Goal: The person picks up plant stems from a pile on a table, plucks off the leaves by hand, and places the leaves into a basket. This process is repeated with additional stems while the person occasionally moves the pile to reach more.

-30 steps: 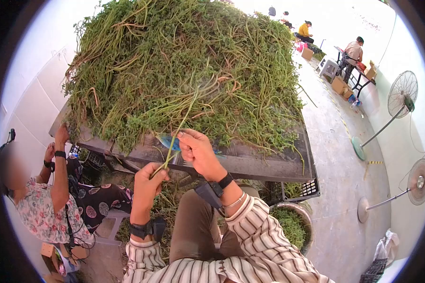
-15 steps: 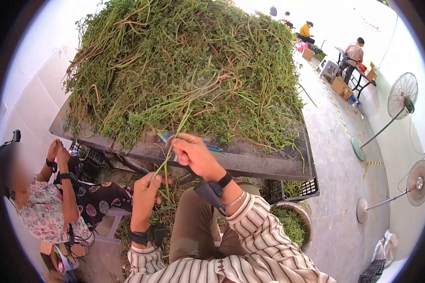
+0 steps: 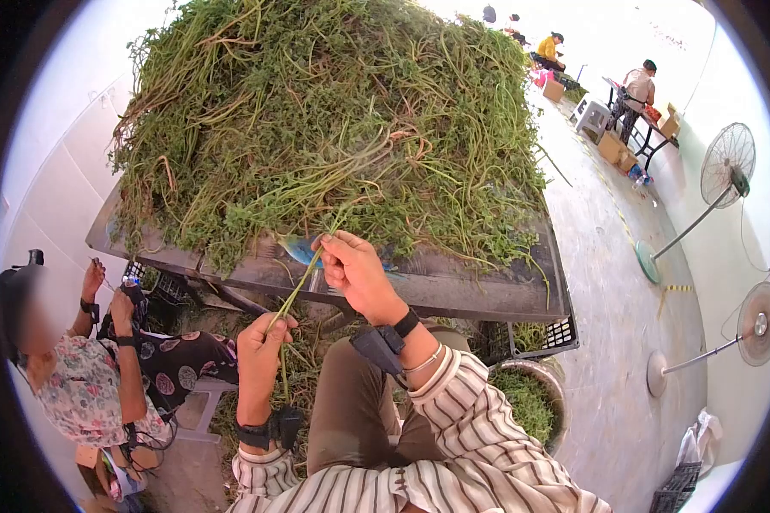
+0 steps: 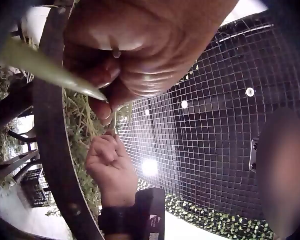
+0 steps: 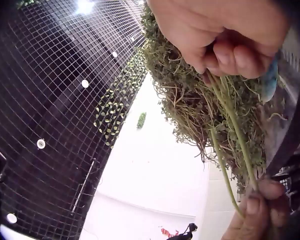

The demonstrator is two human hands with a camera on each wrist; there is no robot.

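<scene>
We had pale walls (image 3: 68, 154) on both sides and a grey floor (image 3: 599, 282) with yellow striped tape (image 3: 678, 289). Two standing fans (image 3: 727, 165) lined our right, a dark-legged table (image 3: 656, 134) stood farther back, and lights (image 4: 149, 167) dotted the mesh ceiling (image 4: 215, 132).

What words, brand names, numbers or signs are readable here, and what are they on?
None can be read for certain.
Black box strapped at the right wrist: a small pale marking, too small and blurred to read.
Far wall: faint marks, too blurred to tell whether they are writing.
</scene>
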